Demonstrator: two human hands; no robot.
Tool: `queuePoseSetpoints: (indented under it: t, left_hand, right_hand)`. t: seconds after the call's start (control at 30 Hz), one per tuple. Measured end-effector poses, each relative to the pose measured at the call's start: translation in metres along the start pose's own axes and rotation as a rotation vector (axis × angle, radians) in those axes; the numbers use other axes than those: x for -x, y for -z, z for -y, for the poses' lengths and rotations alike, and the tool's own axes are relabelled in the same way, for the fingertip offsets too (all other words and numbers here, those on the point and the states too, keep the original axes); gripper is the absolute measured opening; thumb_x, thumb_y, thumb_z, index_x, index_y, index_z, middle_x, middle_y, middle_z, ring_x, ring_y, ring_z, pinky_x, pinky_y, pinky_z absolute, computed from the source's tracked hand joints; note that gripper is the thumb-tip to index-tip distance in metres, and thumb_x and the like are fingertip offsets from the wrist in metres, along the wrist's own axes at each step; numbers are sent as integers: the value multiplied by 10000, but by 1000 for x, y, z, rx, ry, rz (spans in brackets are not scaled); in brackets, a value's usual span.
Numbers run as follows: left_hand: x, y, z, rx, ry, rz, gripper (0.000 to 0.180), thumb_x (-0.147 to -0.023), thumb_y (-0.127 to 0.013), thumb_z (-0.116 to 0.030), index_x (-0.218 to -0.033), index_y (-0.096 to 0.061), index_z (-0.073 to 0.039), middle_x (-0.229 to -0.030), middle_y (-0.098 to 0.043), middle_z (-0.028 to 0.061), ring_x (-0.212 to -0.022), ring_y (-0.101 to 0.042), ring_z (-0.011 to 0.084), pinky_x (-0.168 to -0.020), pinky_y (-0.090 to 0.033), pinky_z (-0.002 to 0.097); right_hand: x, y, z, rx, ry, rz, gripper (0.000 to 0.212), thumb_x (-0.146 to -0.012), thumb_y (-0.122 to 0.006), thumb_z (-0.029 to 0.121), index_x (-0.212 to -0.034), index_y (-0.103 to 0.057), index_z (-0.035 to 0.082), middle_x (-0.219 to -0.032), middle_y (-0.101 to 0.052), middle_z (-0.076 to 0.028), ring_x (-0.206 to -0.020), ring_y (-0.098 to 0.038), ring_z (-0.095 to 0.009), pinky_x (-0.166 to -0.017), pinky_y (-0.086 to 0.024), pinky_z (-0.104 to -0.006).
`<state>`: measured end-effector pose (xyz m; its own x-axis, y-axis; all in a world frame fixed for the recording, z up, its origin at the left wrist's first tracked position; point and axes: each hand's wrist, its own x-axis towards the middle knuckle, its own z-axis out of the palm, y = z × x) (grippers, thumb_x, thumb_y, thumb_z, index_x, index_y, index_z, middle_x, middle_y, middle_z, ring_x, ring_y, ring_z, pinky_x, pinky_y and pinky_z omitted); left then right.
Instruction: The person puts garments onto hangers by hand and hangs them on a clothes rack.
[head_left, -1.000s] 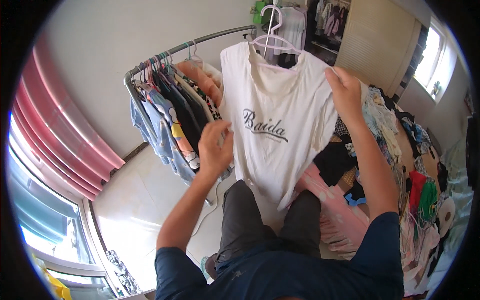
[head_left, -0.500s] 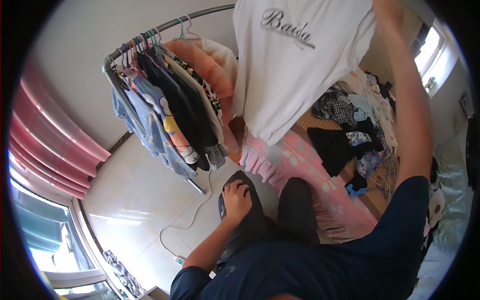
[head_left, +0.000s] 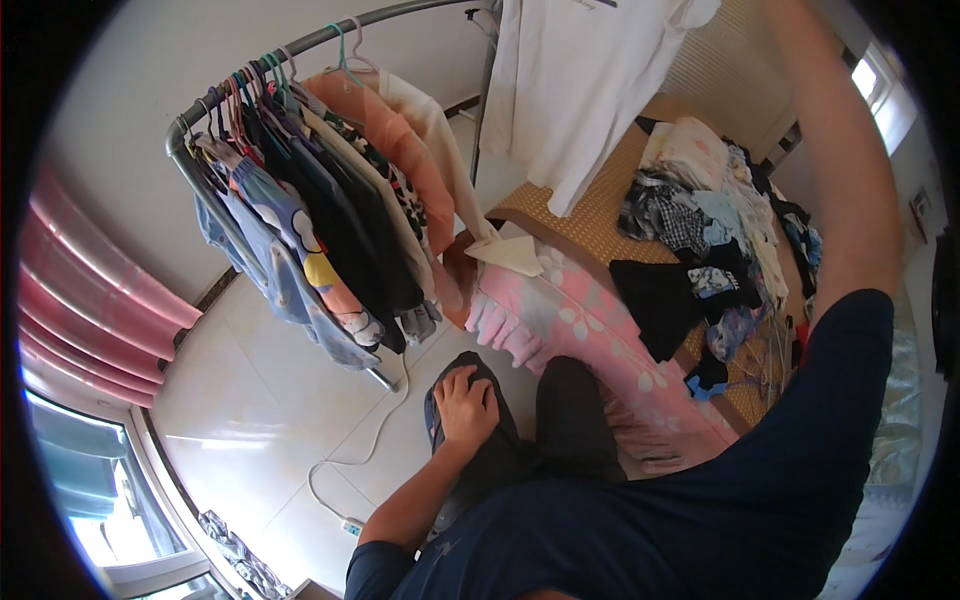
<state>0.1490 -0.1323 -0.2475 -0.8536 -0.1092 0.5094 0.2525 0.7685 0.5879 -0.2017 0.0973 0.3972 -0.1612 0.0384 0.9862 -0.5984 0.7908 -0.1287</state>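
My left hand (head_left: pixel 466 405) lies on my left knee, its fingers spread a little over the dark trousers (head_left: pixel 500 455) and nothing held. My right forearm (head_left: pixel 850 170) reaches up past the top edge, so that hand is out of sight. A white long-sleeved shirt (head_left: pixel 590 90) with a dark print near its upper part hangs at the top, partly cut off by the edge. Its lower end hangs over the woven bed mat (head_left: pixel 595 185). The grip on the shirt cannot be seen.
Left of the shirt, a grey metal rack (head_left: pixel 330 38) carries several garments on hangers. Piled clothes (head_left: pixel 690 210), a black garment (head_left: pixel 645 300) and loose hangers (head_left: pixel 770 365) lie on the bed. Pink floral bedding (head_left: pixel 590 330) drapes its edge. A white cable (head_left: pixel 360 460) crosses the floor.
The white shirt has moved up and farther away, and my right hand has left the view at the top. My left hand stays on the knee. The view has shifted slightly.
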Motion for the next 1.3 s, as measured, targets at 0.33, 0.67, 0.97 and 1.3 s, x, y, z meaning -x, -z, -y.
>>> queuePoseSetpoints:
  t: [0.33,0.67,0.97,1.3]
  left_hand:
    - [-6,-2,0,1,4,2,159,-791,-778,-103,-942,-726,-108,-1195,-677,91,-1192,-606,328,-1016,-430,499]
    - [-11,-9,-2,-3,1,-1,151,-795,-766,-107,-934,-707,-110,-1176,-680,90,-1151,-627,324,-972,-445,505]
    - [-15,-10,-2,-2,-8,7,151,-790,-766,-108,-929,-709,-111,-1164,-684,88,-1145,-630,322,-967,-447,505]
    - [-11,-15,-4,1,-1,-1,152,-792,-768,-115,-932,-710,-110,-1160,-684,88,-1151,-628,319,-958,-449,503]
  right_hand:
    - [136,-113,-48,-112,-240,136,339,-980,-664,302,-1038,-764,-17,-1032,-757,-251,-993,-737,-356,-899,-543,-483]
    - [284,-145,-10,-219,-352,202,370,-997,-659,355,-918,-653,-7,-889,-667,-266,-852,-636,-472,-753,-502,-468]
    - [304,-90,-36,-307,-348,149,311,-1030,-674,277,-1078,-703,-29,-824,-677,-179,-758,-661,-228,-742,-513,-362]
    - [321,-127,18,-291,-431,369,293,-1012,-674,303,-1061,-710,17,-844,-693,-212,-786,-680,-348,-738,-516,-415]
